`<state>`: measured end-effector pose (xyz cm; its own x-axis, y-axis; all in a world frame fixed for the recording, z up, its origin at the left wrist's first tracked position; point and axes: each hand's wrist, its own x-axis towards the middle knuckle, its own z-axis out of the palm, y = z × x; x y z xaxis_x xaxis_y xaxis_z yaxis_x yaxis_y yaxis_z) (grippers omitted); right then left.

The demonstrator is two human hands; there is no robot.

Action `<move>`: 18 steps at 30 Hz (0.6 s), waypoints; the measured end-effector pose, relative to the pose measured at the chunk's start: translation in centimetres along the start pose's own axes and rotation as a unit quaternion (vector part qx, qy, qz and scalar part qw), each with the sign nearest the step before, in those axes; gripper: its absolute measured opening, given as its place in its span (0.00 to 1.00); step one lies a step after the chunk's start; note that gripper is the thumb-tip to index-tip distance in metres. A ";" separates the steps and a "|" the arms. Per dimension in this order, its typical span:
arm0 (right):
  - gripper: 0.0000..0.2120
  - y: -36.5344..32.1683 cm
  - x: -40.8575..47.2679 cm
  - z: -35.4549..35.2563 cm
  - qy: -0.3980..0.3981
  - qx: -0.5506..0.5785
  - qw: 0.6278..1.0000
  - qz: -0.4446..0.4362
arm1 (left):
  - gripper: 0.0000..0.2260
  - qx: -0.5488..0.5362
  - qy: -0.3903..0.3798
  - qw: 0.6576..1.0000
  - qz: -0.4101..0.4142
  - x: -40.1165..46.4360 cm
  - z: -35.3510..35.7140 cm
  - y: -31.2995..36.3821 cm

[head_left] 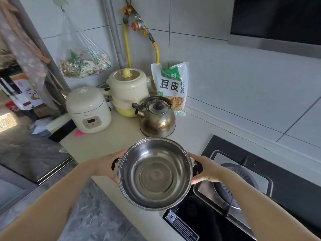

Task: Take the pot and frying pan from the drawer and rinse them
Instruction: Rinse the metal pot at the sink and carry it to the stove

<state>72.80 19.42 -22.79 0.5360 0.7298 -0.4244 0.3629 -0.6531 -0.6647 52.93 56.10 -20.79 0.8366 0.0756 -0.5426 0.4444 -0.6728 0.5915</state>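
Observation:
A round stainless steel pot (155, 173) with two black side handles is held level above the counter's front edge, its inside bare and shiny. My left hand (107, 165) grips the pot's left handle. My right hand (205, 169) grips the right handle. No frying pan and no drawer are in view.
Behind the pot stand a steel kettle (157, 119), a white rice cooker (87, 109), a cream and yellow stacked cooker (129, 92) and a food bag (171, 87). A black gas hob (243, 181) lies to the right. The beige counter (107, 141) ends at a floor drop on the left.

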 end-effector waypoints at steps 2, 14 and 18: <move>0.48 -0.4 -0.3 0.1 0.007 -0.007 1.000 0.005 | 0.57 -0.001 -0.007 1.000 0.001 0.2 0.0 -0.1; 0.38 -3.6 -7.3 -0.4 0.352 -0.069 0.916 0.177 | 0.41 0.059 0.458 0.874 -0.150 -2.9 2.0 4.6; 0.34 -5.9 -11.7 -1.5 0.489 -0.118 0.840 0.202 | 0.43 0.061 0.572 0.807 -0.133 -5.9 4.1 10.8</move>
<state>65.58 14.48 -12.94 0.9799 -0.0021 0.1994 0.0790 -0.9140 -0.3979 51.45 45.37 -13.71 0.4967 0.8124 0.3053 0.6801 -0.5829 0.4446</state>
